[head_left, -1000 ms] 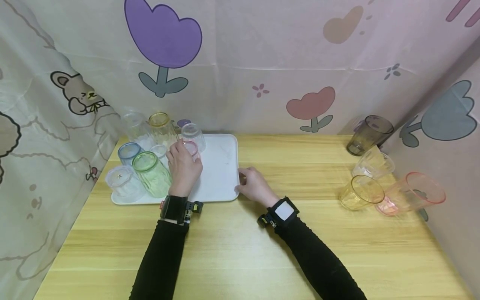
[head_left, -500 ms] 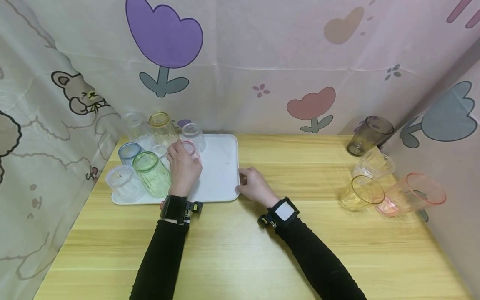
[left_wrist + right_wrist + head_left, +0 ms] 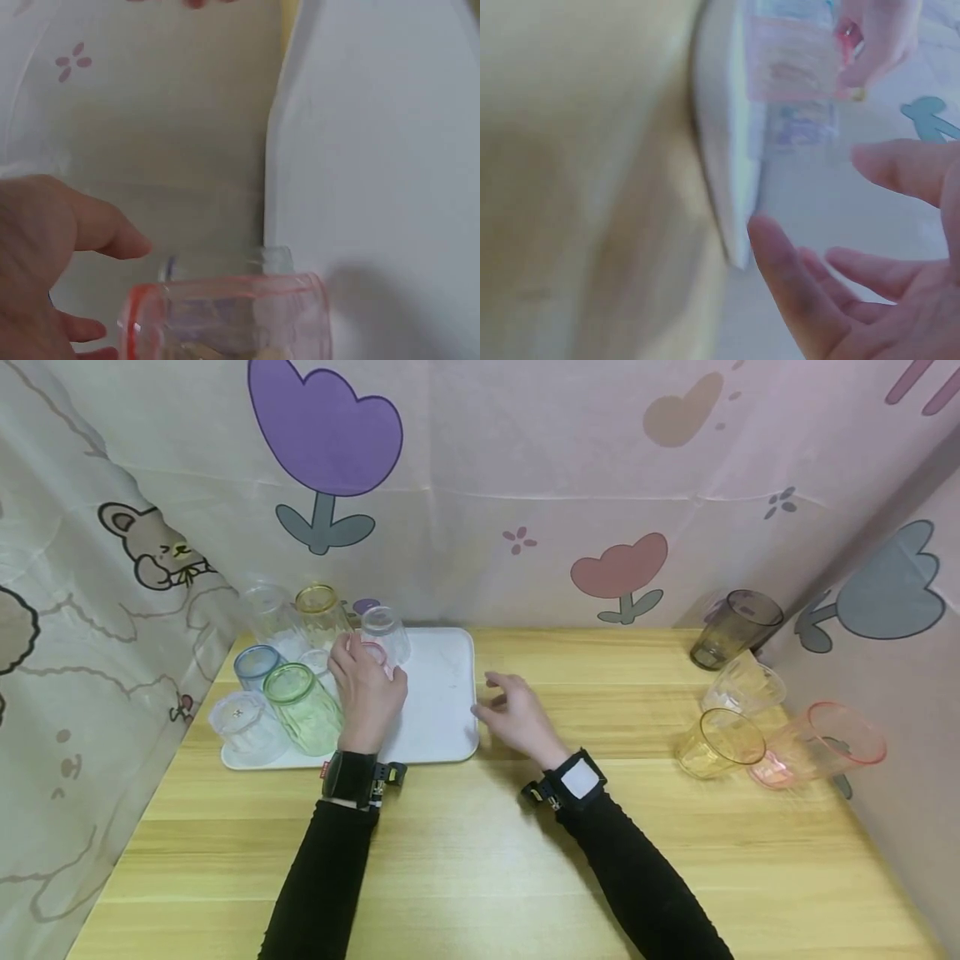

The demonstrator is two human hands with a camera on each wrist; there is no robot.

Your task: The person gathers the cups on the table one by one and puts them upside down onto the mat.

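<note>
On the white tray (image 3: 442,710), pink cup (image 3: 377,656) within left grip (image 3: 365,693).

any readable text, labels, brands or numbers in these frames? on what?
None can be read.
Red tag on the left wristband: too small to read.
White patch on the right wristband: blank.
Cups, white tray and curtain: pictures only, tulips and bears, no words.
</note>
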